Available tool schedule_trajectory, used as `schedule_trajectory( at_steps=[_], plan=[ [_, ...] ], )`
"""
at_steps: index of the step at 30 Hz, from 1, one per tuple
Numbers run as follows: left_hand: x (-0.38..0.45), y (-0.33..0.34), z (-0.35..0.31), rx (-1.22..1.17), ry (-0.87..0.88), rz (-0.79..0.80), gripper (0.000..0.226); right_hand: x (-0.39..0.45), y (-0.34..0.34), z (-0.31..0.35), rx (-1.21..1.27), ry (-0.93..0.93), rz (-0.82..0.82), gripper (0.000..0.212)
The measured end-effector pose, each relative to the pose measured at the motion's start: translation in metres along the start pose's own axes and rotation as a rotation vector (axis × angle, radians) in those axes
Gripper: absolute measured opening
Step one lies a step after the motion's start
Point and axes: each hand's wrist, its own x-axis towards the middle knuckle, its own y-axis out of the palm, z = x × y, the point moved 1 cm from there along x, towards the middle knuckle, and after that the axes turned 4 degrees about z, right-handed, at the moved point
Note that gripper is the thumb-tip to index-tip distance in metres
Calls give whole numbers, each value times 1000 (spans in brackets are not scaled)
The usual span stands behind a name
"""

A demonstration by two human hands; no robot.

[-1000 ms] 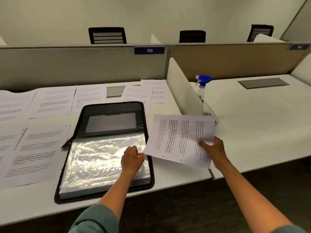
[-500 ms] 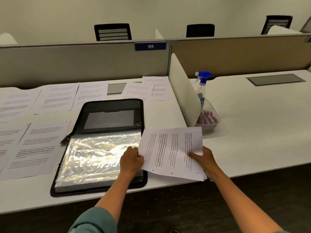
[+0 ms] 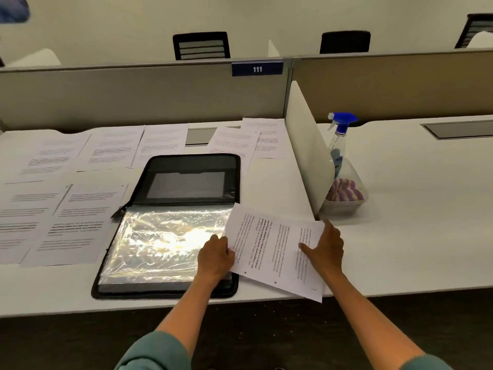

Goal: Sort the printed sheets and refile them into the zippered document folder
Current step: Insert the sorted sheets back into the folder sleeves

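Note:
A black zippered document folder [image 3: 186, 166] lies open on the white desk, its shiny clear plastic sleeves [image 3: 165, 241] facing up. A printed sheet [image 3: 269, 249] is turned sideways at the folder's right edge, its left edge meeting the sleeves. My right hand [image 3: 324, 248] grips the sheet's right side, thumb on top. My left hand [image 3: 214, 256] pinches the sleeve's right edge where the sheet's left edge meets it. Several other printed sheets [image 3: 77, 222] lie spread across the desk left of and behind the folder.
A white divider panel [image 3: 306, 156] stands right of the folder. Behind it are a blue-capped spray bottle [image 3: 340, 137] and a clear tub [image 3: 346, 198] holding a purple cloth. A grey partition [image 3: 133, 97] bounds the back; the desk edge [image 3: 80, 307] is near me.
The sheet came down and leftward from mid-air until its left edge reached the sleeve opening. My right hand followed it in. My left hand stayed at the sleeve's right edge.

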Motion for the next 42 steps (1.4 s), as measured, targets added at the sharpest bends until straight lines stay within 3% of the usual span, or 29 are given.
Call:
schedule_trajectory(
  at_steps=[2, 5, 10, 15, 18, 22, 24, 31, 37, 42],
  plan=[
    [2, 0, -1, 19, -18, 9, 14, 4, 9, 7, -235, -105, -38, 87],
    [5, -2, -2, 32, -58, 30, 15, 5, 32, 22, -386, -321, 6, 71],
    [7, -3, -6, 43, -76, 56, 14, -2, 72, 54, -474, -543, 415, 70],
    [11, -5, -11, 82, -110, 33, 19, -5, 100, 79, -561, -698, 589, 79],
    [16, -6, -12, 116, -123, -13, 24, 1, 110, 90, -652, -764, 609, 81],
    [21, -11, -12, 126, -106, -76, 20, 9, 119, 96, -684, -817, 609, 109],
    [22, -14, -9, 118, -69, -119, 18, 11, 120, 96, -662, -834, 614, 113],
    [26, -27, -4, 109, 39, -192, 20, 15, 115, 100, -653, -956, 651, 102],
    [28, -33, -5, 120, 69, -159, 20, 10, 121, 103, -696, -1045, 701, 60],
    [19, -34, -6, 131, 134, -152, 20, 9, 126, 112, -701, -1095, 692, 75]
  ],
)
